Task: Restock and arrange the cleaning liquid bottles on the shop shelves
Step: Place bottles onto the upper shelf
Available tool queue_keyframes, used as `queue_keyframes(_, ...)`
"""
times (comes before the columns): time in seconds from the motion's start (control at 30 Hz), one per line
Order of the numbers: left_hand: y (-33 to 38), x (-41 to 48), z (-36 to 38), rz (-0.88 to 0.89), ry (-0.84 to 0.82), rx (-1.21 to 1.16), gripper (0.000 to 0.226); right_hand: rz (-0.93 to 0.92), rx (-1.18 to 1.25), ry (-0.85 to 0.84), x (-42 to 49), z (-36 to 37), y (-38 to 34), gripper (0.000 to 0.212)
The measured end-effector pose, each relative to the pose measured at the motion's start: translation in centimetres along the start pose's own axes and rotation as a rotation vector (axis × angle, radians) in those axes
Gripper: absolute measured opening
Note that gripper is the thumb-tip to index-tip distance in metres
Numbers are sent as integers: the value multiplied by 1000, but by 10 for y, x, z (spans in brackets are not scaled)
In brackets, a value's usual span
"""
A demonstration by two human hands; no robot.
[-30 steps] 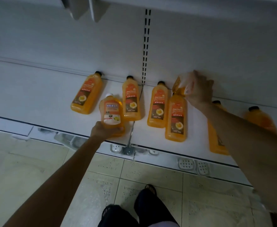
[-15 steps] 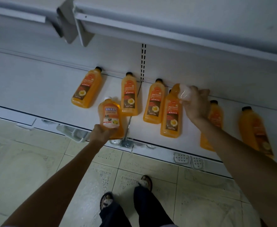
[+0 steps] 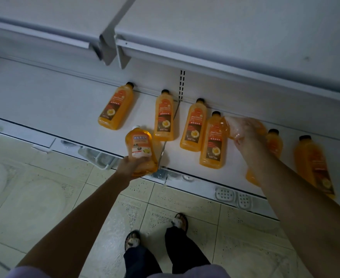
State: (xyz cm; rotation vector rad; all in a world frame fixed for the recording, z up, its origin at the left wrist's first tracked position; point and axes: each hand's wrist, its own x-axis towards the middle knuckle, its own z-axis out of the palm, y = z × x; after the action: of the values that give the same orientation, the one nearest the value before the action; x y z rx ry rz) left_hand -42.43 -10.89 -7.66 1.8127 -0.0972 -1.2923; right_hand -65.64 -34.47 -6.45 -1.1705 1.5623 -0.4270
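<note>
Several orange cleaner bottles with black caps stand on the white bottom shelf [image 3: 44, 109]; one is at the far left [image 3: 114, 109], another beside the back upright [image 3: 163, 117]. My left hand [image 3: 130, 167] grips the base of a squat orange bottle with a white cap [image 3: 140, 147] over the shelf's front edge. My right hand [image 3: 243, 130] is blurred and holds another orange bottle [image 3: 260, 127] above the standing ones; its shape is unclear. A tall bottle [image 3: 213, 143] stands just left of that hand. My right arm hides part of one more bottle [image 3: 274, 143].
An upper white shelf [image 3: 215, 27] overhangs the bottles, with metal brackets [image 3: 112, 53] at its joint. Plastic price-tag holders [image 3: 233, 195] line the shelf's front edge. Tiled floor [image 3: 34, 197] and my two sandalled feet [image 3: 157, 231] lie below.
The view has risen and pulled back. My right hand has drawn its bottle right and away from the back wall. My left hand keeps its bottle at the shelf front.
</note>
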Motion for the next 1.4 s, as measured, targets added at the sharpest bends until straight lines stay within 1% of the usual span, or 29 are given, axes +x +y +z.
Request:
queue_keyframes(0.03, -1, -4, 0, -2, 1, -21, 38, 47, 161, -18, 2, -3, 4, 12)
queue_keyframes(0.07, -2, -6, 0, -2, -2, -40, 44, 159, 338, -8, 5, -6, 3, 12)
queue_keyframes(0.1, -3, -8, 0, 5, -10, -46, 50, 316, 487, -4, 8, -5, 0, 14)
queue_keyframes(0.13, -5, -11, -1, 18, -16, -42, 52, 420, 587, -6, 8, -6, -2, 17)
queue_keyframes(0.2, -5, -18, -1, 44, -18, -32, 52, 522, 662, -20, 13, -4, -8, 23)
queue_keyframes(0.27, -5, -26, 0, 73, -4, -3, 61, 499, 675, -47, 11, -3, -10, 32)
queue_keyframes(0.33, -6, -32, -1, 97, 11, 34, 71, 420, 756, -51, 4, -2, -7, 39)
queue_keyframes(0.37, -6, -34, -2, 103, 19, 49, 77, 369, 826, -61, -2, -2, -5, 40)
queue_keyframes(0.43, -3, -39, -2, 117, 46, 88, 87, 239, 903, -108, -14, -1, -3, 32)
queue_keyframes(0.47, 0, -42, -1, 126, 56, 114, 88, 163, 891, -147, -20, -2, -3, 25)
queue_keyframes(0.5, 4, -46, 1, 150, 61, 143, 84, 91, 853, -173, -26, -5, -3, 20)
queue_keyframes(0.53, 7, -50, 3, 180, 71, 174, 73, 36, 803, -189, -33, -9, -3, 16)
queue_keyframes(0.6, 15, -56, 6, 244, 68, 234, 56, -19, 679, -183, -53, -19, -6, 11)
queue_keyframes(0.63, 17, -60, 7, 272, 42, 260, 55, -38, 630, -170, -64, -23, -7, 11)
queue_keyframes(0.7, 21, -74, 13, 331, 3, 303, 59, -110, 556, -142, -87, -30, -4, 14)
queue_keyframes(0.8, 22, -100, 22, 428, -7, 325, 61, -231, 530, -104, -125, -39, 4, 27)
queue_keyframes(0.9, 22, -133, 30, 527, -54, 367, 61, -316, 498, -53, -168, -56, 10, 29)
queue_keyframes(0.97, 24, -158, 35, 574, -80, 358, 56, -366, 435, -36, -195, -71, 11, 40)
queue_keyframes(1.03, 25, -181, 40, 628, -110, 344, 52, -377, 360, -38, -220, -86, 14, 51)
queue_keyframes(1.17, 32, -224, 57, 773, -183, 389, 51, -408, 334, -30, -262, -112, 20, 43)
queue_keyframes(1.27, 38, -249, 73, 853, -208, 445, 58, -451, 284, 28, -289, -134, 21, 41)
queue_keyframes(1.4, 46, -279, 98, 957, -251, 462, 52, -536, 280, 104, -316, -166, 19, 34)
